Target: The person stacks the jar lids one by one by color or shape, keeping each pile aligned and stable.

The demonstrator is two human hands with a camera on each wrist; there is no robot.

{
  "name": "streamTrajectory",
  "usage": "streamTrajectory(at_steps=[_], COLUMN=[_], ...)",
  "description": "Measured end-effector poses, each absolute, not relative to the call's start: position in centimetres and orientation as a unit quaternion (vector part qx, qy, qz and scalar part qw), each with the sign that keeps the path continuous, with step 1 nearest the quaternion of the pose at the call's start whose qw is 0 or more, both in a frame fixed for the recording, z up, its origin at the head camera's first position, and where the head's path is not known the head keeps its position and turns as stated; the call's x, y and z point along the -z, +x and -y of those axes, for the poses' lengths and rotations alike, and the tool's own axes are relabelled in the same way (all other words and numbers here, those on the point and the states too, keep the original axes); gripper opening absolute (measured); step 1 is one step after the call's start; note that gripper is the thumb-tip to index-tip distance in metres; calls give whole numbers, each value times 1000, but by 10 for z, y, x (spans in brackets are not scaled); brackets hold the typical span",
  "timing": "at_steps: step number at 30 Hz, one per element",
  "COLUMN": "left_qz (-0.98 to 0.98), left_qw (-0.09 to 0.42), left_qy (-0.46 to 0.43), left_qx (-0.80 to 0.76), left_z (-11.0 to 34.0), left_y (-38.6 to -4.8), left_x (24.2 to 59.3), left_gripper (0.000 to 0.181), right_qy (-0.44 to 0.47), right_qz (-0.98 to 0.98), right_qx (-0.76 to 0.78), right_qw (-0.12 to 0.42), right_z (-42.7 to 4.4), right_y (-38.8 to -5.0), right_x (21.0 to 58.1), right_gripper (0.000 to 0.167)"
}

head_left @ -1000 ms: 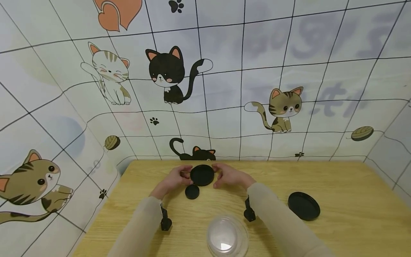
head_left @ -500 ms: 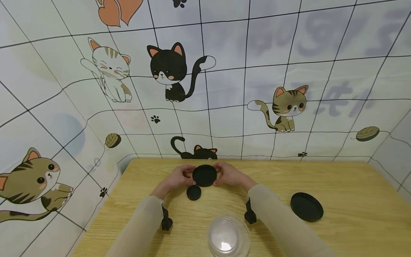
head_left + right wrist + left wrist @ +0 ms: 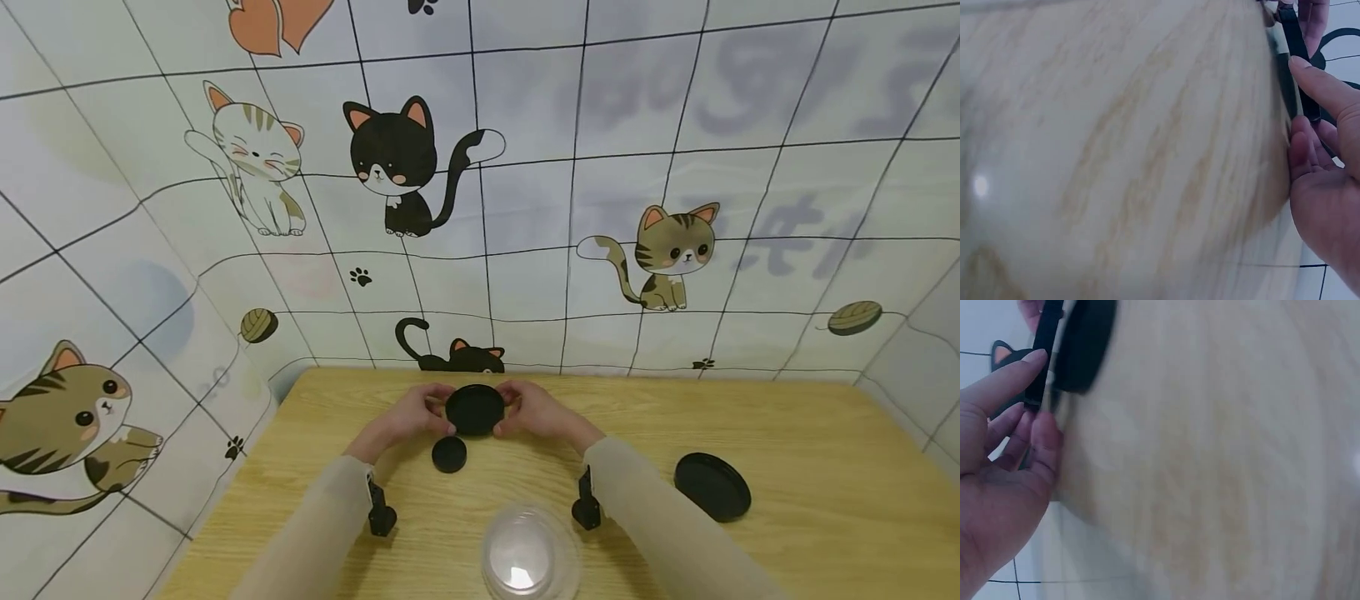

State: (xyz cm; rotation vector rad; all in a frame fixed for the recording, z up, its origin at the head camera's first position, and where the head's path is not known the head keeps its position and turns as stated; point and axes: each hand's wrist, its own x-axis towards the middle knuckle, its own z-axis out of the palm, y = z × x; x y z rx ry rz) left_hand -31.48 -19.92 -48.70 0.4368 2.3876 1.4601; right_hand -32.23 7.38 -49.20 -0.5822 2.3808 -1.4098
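A large black round shallow lid (image 3: 474,410) is at the far part of the table, with a hand at either side. My left hand (image 3: 408,418) pinches its left rim, thumb on the near side and fingers behind. My right hand (image 3: 542,412) grips the right rim in the same way. In the left wrist view the lid's edge (image 3: 1036,387) shows as a dark strip between thumb and fingers; the right wrist view shows a similar edge (image 3: 1297,44). Just in front lies a smaller black round disc (image 3: 449,455), close to my left thumb.
A clear plastic round container (image 3: 525,554) stands at the table's near middle, between my forearms. Another black round lid (image 3: 712,487) lies right of my right sleeve. The wooden table (image 3: 825,450) ends at a cat-patterned wall covering (image 3: 525,283).
My right hand has closed in on the lid's right rim, where a gap showed a second ago. The left hand has come in slightly too. The head view has shifted a little.
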Motion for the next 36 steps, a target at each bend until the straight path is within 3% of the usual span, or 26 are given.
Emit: streamTrajectory(at_steps=[11,20,36], left_qz=[-827,-819,-811], left_qw=[142,109,127], left_qy=[137,206,254], left_qx=[-527,-524,-511], left_z=[172,128,80], left_y=[-295,-265,-222], left_x=[465,451,419], left_gripper=[70,69,65], right_qy=[-228,-249,-249], right_qz=[-842,-841,-845], right_qx=[473,474,472], right_qw=[123,80,51], right_z=[-102,-154,-208], right_y=[-300,-259,-201], right_x=[471,451,427], right_gripper=[72,71,72])
